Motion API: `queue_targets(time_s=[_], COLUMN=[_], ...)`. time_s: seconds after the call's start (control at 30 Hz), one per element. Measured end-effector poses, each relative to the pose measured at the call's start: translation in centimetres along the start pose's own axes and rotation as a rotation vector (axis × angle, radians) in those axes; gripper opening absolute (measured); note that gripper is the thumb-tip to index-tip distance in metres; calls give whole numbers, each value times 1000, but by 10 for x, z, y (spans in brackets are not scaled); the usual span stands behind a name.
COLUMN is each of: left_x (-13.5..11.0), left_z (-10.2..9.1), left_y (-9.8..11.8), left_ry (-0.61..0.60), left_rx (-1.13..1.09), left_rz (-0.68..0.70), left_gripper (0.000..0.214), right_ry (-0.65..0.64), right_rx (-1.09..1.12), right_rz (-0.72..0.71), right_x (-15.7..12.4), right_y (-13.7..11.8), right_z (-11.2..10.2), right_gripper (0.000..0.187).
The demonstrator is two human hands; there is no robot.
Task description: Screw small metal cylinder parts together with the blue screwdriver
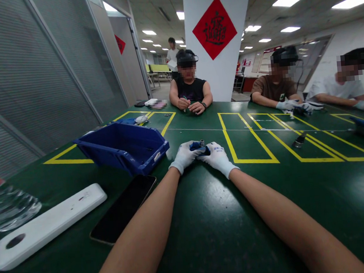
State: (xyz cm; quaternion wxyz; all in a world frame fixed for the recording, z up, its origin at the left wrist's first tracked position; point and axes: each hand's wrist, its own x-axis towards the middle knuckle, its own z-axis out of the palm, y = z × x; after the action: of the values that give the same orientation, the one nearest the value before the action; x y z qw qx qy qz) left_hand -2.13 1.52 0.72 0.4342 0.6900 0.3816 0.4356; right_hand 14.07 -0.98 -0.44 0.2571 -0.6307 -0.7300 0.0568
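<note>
**Small blue part held between two gloved hands**

The small blue part (200,147) sits low over the green bench (208,219), just beyond the middle. The fingers of the left hand (185,155) and the right hand (218,156), both in white gloves, are closed on it from its two sides. Its long axis runs from one hand to the other, and a small grey metal end points up. A blue bin (122,148) stands near on the left. A dark phone (124,209) lies closer to the person
</note>
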Motion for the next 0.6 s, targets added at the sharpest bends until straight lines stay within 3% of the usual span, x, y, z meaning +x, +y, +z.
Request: queue_targets(time_s=[0.4, 0.6], left_x=[4, 3], left_z=[-5, -10], left_y=[-10, -11], left_ry=[-102, -115], left_rx=[120, 78], left_rz=[117, 150], left_gripper=[51, 61], right_ry=[-1, -1], right_rx=[53, 28], right_rz=[-31, -29], right_x=[1, 3], right_y=[4, 6], right_z=[2, 4], right_gripper=[51, 51])
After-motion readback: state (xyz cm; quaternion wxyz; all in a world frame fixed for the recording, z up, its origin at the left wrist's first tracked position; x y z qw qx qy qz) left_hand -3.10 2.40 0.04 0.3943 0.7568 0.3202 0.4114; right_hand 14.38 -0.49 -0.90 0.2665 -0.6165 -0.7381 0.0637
